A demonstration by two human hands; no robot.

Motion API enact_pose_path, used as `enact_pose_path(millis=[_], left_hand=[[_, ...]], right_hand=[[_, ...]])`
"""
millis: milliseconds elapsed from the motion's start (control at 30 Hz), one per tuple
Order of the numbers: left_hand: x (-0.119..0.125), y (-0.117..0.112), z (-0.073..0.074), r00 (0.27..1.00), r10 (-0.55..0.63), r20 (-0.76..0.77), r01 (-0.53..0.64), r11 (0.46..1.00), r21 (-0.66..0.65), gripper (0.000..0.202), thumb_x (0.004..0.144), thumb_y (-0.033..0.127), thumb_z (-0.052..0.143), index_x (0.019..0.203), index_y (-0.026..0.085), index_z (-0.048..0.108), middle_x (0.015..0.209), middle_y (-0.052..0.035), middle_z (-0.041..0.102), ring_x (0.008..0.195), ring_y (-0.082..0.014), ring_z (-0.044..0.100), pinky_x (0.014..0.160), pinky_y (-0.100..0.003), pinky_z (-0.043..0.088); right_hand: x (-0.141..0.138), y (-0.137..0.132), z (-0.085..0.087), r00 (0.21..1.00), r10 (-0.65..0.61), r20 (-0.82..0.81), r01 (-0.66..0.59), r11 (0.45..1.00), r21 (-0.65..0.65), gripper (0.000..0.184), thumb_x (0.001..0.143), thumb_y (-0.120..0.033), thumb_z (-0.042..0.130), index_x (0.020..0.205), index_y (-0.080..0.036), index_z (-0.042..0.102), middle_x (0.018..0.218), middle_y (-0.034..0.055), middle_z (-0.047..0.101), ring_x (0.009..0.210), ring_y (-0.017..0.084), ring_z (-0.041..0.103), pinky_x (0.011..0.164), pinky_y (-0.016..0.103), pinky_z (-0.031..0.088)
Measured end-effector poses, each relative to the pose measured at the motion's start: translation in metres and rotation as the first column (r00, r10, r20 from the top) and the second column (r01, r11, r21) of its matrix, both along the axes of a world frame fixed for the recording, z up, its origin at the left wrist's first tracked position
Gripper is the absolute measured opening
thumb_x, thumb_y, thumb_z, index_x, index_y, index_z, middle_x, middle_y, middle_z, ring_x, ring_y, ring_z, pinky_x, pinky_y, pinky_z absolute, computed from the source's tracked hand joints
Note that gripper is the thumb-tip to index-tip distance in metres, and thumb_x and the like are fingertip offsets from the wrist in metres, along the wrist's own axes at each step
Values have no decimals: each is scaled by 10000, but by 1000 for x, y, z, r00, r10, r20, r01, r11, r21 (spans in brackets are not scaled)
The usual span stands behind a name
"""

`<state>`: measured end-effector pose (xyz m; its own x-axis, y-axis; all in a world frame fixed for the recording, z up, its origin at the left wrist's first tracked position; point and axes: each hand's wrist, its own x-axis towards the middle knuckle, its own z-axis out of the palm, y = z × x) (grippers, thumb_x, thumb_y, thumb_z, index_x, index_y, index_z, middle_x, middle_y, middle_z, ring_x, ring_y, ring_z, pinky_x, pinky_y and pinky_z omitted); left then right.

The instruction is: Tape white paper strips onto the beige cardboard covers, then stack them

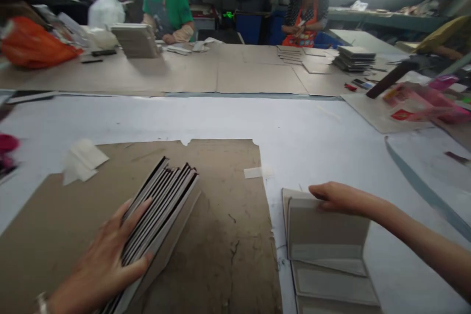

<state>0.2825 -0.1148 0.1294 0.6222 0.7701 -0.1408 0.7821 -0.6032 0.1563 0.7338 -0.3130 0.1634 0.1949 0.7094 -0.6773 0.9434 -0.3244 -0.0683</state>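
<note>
My left hand (101, 262) lies flat with fingers spread on a slanted stack of several thin grey boards with dark edges (162, 216), which rests on a worn brown cardboard sheet (228, 235). My right hand (336, 197) curls its fingers over the top edge of an open grey folded cover (324, 240) lying on the white table surface (257, 117) to the right of the cardboard. The cover's upper panel stands tilted up under the fingers.
A crumpled white paper (83, 159) sits at the cardboard's left. Two other people (165, 2) (307, 12) work at the far side, with board stacks (136, 39) (353, 58). An orange bag (33, 44) lies far left, pink packets (423, 103) at right.
</note>
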Motion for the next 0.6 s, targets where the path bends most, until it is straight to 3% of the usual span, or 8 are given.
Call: enact_pose_path(millis=[100,167,233,300,367,433,533,600], left_hand=[[9,-1,10,999,37,-20,-39,994,-97,748,718,459,423,1396,329,133,1442,-48,111,1321,-280,200,1049,-470,262],[13,-1,16,997,68,-22,-71,990,-123,791,681,475,454,1399,312,166,1440,-63,123,1322,-285,196,1054,-461,255],[14,-2,19,997,80,-24,-83,988,-132,806,669,483,462,1401,302,178,1437,-81,139,1318,-291,206,1051,-458,257],[15,-3,19,996,81,-30,-84,987,-138,804,676,485,464,1404,297,179,1434,-101,148,1308,-307,228,1038,-472,268],[14,-3,20,997,74,-15,-75,988,-131,804,683,487,475,1405,289,183,1429,-124,155,1294,-329,252,1024,-488,279],[14,-3,21,998,70,7,-69,990,-124,793,696,486,480,1405,294,180,1429,-135,153,1283,-350,264,1002,-512,295],[13,-1,22,997,70,11,-68,989,-131,787,712,515,471,1406,304,166,1436,-142,142,1281,-367,264,981,-532,307],[12,1,18,998,55,12,-53,989,-135,816,705,582,463,1408,291,167,1436,-152,144,1291,-366,250,988,-522,304]], right_hand=[[-45,-3,48,993,64,-98,-56,995,78,54,717,-155,482,746,-199,497,752,43,601,697,192,555,597,290,328],[-76,2,66,986,-3,-166,27,989,145,53,755,-194,465,718,-213,497,735,38,603,681,180,556,602,288,354],[-105,14,68,956,-138,-260,195,959,207,76,775,-218,458,728,-215,518,761,41,618,704,178,566,622,283,392],[-136,30,56,878,-284,-385,395,884,248,79,772,-208,462,778,-191,540,834,57,630,765,188,580,658,288,434],[-169,48,35,714,-439,-546,612,771,180,99,774,-202,458,822,-155,531,843,73,621,749,192,591,628,295,473],[-205,66,13,416,-561,-716,781,623,-35,132,811,-224,413,868,-141,498,782,64,603,637,180,594,525,293,492],[-254,93,-12,73,-505,-860,856,474,-205,138,833,-214,372,877,-134,476,751,62,606,605,170,602,521,312,520],[-278,110,-23,-26,-437,-899,871,431,-235,173,826,-214,370,921,-137,492,775,68,621,630,178,613,555,333,532]])
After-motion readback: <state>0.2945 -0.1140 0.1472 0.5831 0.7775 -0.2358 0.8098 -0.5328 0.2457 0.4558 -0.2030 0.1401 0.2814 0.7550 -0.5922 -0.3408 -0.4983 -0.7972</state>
